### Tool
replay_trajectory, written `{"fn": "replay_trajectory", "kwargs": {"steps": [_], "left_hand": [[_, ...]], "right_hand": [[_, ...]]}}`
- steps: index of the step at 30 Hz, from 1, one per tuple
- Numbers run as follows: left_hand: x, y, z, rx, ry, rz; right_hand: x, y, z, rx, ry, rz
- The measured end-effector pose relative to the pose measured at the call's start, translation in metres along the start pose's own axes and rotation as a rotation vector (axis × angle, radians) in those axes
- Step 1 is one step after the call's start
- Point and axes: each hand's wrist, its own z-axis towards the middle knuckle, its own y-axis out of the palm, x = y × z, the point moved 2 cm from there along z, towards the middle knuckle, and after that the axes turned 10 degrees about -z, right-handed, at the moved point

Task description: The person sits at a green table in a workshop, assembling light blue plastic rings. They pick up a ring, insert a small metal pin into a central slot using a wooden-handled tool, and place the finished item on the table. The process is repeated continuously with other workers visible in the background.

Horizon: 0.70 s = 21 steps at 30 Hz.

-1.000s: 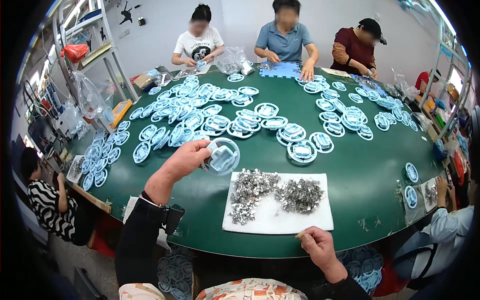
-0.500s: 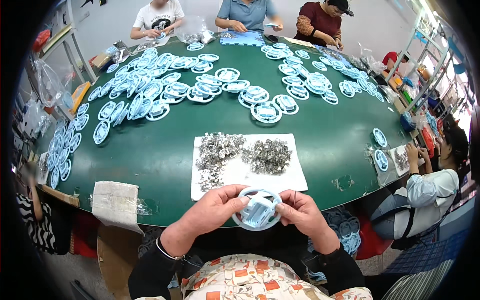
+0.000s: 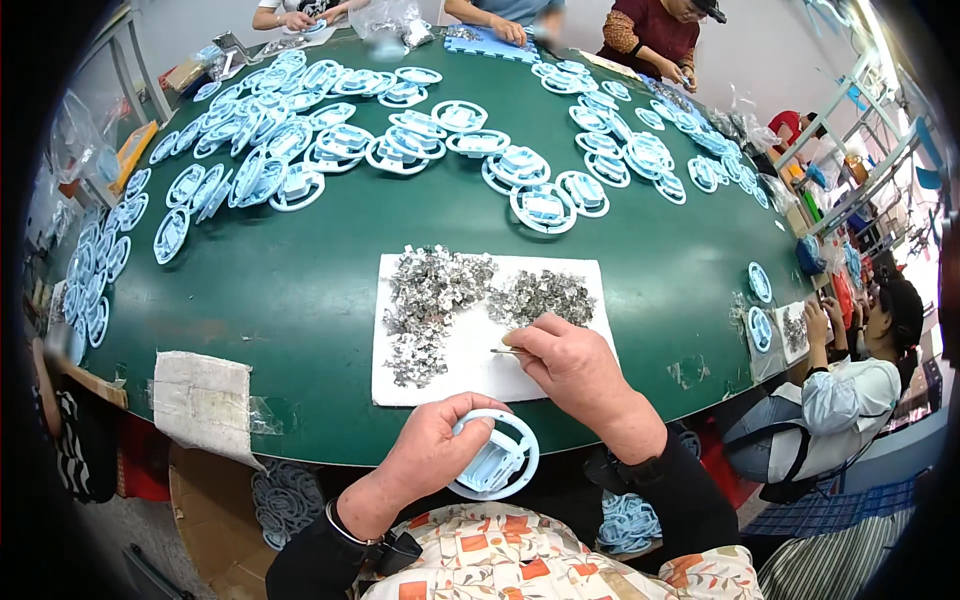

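at lower centre, my left hand (image 3: 432, 445) pinched the light-blue plastic ring (image 3: 490, 468) by its edge, likely keeping its middle reachable; my right fingers (image 3: 533, 342) gripped a thin metallic tool (image 3: 505, 351) near small metal pieces (image 3: 545, 298).

1. Place: assembly workshop, hand work done in batches.
2. Big green worktable (image 3: 300, 310) fills mid-frame, shared by several ppl, e.g. person in maroon top (image 3: 655, 38) upper R, person in pale jacket (image 3: 862, 395) far R.
3. Lots of near-identical light-blue plastic pcs (image 3: 285, 138) heaped over upper half, i.e. production qty.
4. Small metal bits (image 3: 425, 300) piled on white pad (image 3: 462, 352), ctr; similar pile far R.
5. Storage/supply stuff: metal rack (image 3: 149, 70) upper L, clear plastic bag (image 3: 388, 20) top ctr, brown cardboard (image 3: 215, 530) lower L.
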Motion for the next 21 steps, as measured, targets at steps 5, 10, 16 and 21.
{"fn": "replay_trajectory", "kwargs": {"steps": [5,10,16,21], "left_hand": [[0.004,0.000,0.001,0.017,-0.024,-0.026],[0.005,-0.003,0.008,0.102,0.063,-0.001],[0.012,0.006,0.023,0.092,0.153,-0.030],[0.025,0.003,0.023,0.101,0.187,0.286]], "right_hand": [[0.002,0.010,0.019,-0.155,-0.070,-0.137],[0.006,0.003,0.012,-0.220,0.207,0.537],[-0.003,0.017,-0.015,-0.156,0.433,1.168],[0.002,0.013,-0.026,-0.148,0.403,1.046]]}}
